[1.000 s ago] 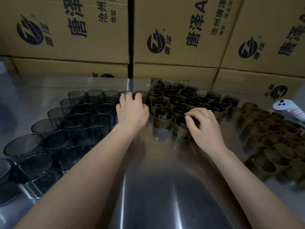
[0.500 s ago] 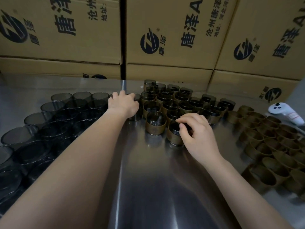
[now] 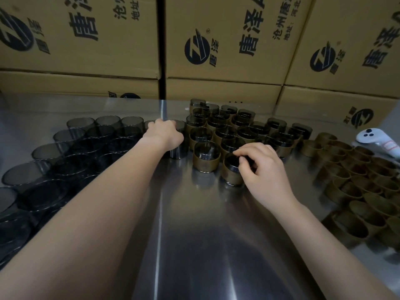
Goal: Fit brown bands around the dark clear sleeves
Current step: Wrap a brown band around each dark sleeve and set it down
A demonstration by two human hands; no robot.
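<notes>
Standing at the banded group's near edge, a banded sleeve [image 3: 230,174] is still pinched at its rim by the right hand [image 3: 265,169]. At ten o'clock, a bare dark sleeve [image 3: 178,151] has now been gripped from above by the left hand [image 3: 165,135], so the next fitting is judged started; loose brown bands [image 3: 346,191] wait at three o'clock.

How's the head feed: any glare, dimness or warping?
Head view: dim overall; glare streaks run down the steel table; the bare sleeves at left merge into shadow; wide-angle bending tilts the cartons; left hand and right hand look sharp.
</notes>
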